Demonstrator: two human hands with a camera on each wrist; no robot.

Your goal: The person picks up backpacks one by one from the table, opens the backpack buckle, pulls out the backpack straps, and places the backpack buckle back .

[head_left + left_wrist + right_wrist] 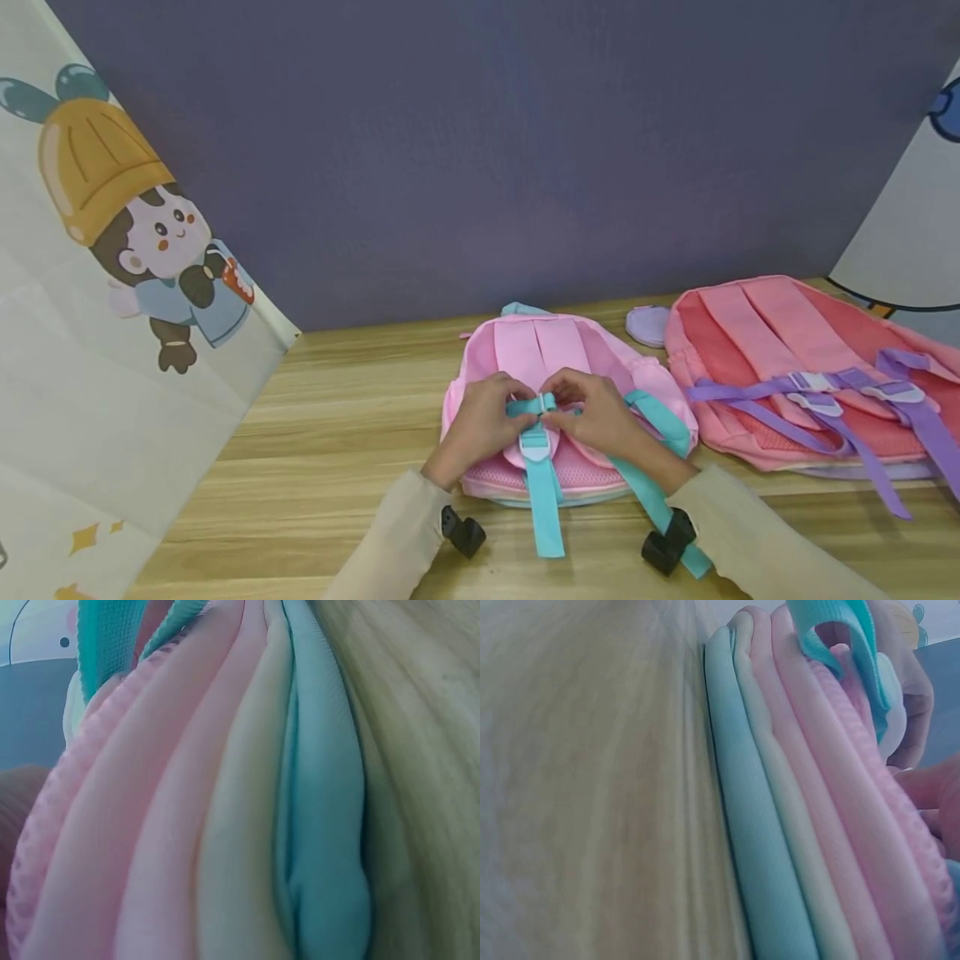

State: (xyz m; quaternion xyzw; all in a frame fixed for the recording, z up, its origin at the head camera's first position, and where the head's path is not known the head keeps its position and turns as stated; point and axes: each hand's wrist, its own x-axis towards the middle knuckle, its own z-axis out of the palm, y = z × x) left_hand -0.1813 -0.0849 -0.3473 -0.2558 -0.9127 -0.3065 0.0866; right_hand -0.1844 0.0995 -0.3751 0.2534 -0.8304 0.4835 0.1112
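A pink child's backpack (517, 342) lies with its shoulder straps facing up. Over its lower middle, both hands pinch a short teal webbing strap at a small white clip (542, 403). My left hand (480, 421) holds the strap's left part between thumb and fingers. From the other side my right hand (600, 417) grips it beside the clip. Just below, a white strap adjuster (535, 446) carries a teal tail (545, 517) that hangs onto the table. The wrist views show the bag's layered pink, cream and teal edge (322, 787); fingers hide part of the clip.
A coral backpack (727, 333) with purple straps (873, 467) lies at the right, close to the pink one. Between them at the back sits a small lilac pouch (647, 325). Another teal strap (645, 487) runs under the right forearm. A dark panel (480, 167) stands behind the wooden table (337, 450).
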